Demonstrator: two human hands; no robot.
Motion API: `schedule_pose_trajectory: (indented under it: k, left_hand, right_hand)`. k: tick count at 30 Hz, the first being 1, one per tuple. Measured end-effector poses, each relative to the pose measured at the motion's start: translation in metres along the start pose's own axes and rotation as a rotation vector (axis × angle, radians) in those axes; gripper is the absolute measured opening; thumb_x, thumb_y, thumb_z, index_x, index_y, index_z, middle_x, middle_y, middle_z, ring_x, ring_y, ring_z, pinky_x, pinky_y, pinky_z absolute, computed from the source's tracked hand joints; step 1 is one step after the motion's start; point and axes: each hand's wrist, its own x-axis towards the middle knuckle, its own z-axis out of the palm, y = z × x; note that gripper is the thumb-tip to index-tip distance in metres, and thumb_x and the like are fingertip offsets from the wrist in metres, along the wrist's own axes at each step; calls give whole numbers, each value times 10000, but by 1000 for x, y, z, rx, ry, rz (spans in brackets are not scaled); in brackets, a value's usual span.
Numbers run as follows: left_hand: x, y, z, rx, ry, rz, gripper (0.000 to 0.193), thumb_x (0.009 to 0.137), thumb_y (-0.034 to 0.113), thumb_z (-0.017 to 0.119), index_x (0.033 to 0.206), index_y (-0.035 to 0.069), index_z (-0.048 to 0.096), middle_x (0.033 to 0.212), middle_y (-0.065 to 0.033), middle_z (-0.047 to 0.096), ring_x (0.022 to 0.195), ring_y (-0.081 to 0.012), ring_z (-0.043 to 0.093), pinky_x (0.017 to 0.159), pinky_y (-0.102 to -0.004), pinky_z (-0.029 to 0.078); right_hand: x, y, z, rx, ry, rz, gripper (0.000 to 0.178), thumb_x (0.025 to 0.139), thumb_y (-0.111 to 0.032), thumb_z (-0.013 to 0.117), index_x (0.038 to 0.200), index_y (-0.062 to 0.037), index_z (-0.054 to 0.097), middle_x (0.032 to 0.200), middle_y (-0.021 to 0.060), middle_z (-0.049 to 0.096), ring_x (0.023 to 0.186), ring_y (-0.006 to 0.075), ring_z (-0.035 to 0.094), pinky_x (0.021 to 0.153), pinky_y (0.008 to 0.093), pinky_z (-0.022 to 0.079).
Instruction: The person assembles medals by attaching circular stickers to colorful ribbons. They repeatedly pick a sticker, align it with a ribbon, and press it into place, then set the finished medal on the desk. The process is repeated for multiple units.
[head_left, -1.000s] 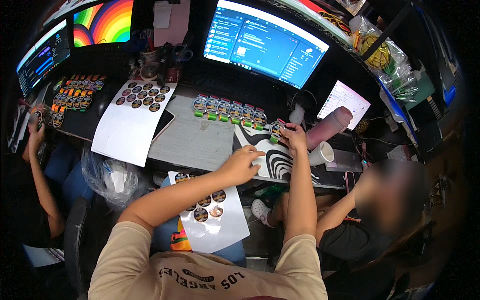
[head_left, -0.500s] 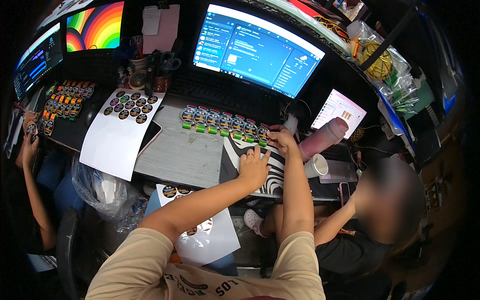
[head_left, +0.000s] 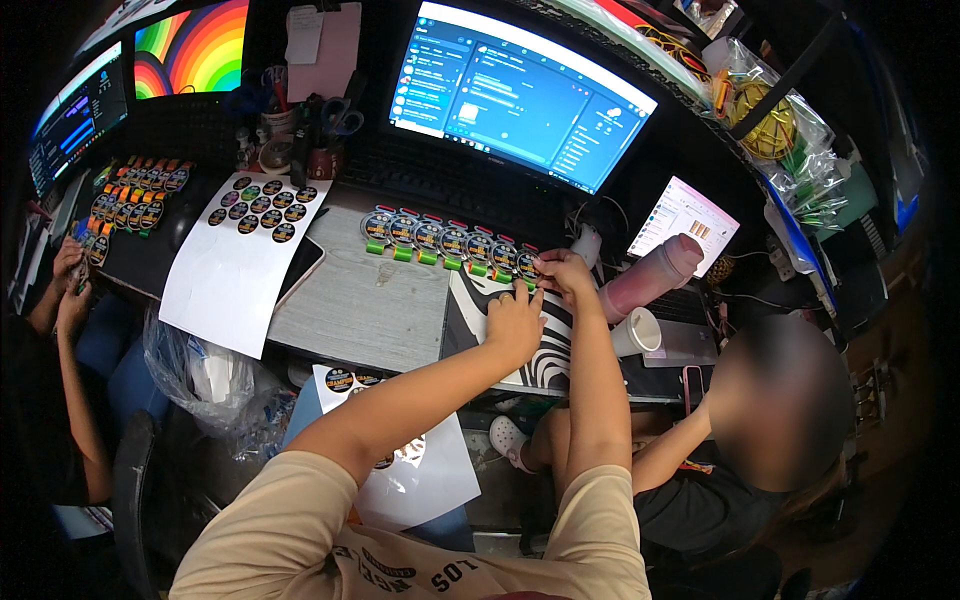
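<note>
A row of several round medals lies on the grey desk, dark printed faces up, with green and orange ribbons folded beneath. My right hand holds the edge of the medal at the right end between thumb and fingers. Just below that medal is my left hand, its fingers apart and the fingertips at the ribbon. Whether those fingertips press the ribbon or only touch it is hard to see. Under my left hand lies a black-and-white wavy-patterned mat.
A white sheet of round stickers lies left of the row; another sticker sheet is below the desk edge. A pink tumbler and white cup stand at right. Co-workers sit both sides; the left one handles medals near more medals.
My left hand has shifted slightly up and right, its fingers drawing in toward the end medal's ribbon. My right hand stays at that medal. The left co-worker's hands have moved closer together.
</note>
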Motion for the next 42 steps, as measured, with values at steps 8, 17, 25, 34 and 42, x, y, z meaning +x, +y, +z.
schedule_pose_trajectory:
  k: [8,17,25,34,42]
  left_hand:
    - [1,0,7,44,35,-1,553,906,395,549,1380,117,487,1302,-178,467,937,-293,597,791,-405,442]
    - [-2,-1,9,59,50,11,534,909,397,534,1361,114,506,1308,-182,475,943,-300,593,792,-414,438]
    - [-16,-6,-6,-37,70,81,499,883,314,580,1325,89,525,1292,-207,482,954,-333,586,794,-425,452]
    - [-144,-48,-100,-409,-116,443,432,879,205,609,1280,62,535,1209,-198,498,984,-375,573,841,-457,473]
    - [-233,-100,-176,-561,-183,186,204,866,169,646,1034,55,669,966,-132,584,845,-301,596,758,-405,476]
  right_hand:
    - [0,-3,3,-26,-8,-8,297,794,-100,761,1033,-7,610,838,80,671,641,141,644,524,216,524]
    - [-1,-2,2,-79,-41,8,360,808,-192,769,1096,-58,600,890,33,674,708,127,653,548,226,509]
    - [-2,14,6,159,123,-37,353,881,-275,700,1126,-47,591,868,19,588,653,103,578,522,226,514]
    - [-108,43,46,-163,637,-796,233,883,-139,656,1066,-4,604,993,61,555,673,87,437,611,236,375]
    - [-236,94,110,147,586,-741,131,887,18,606,1017,7,591,1049,53,509,748,70,450,652,199,404]
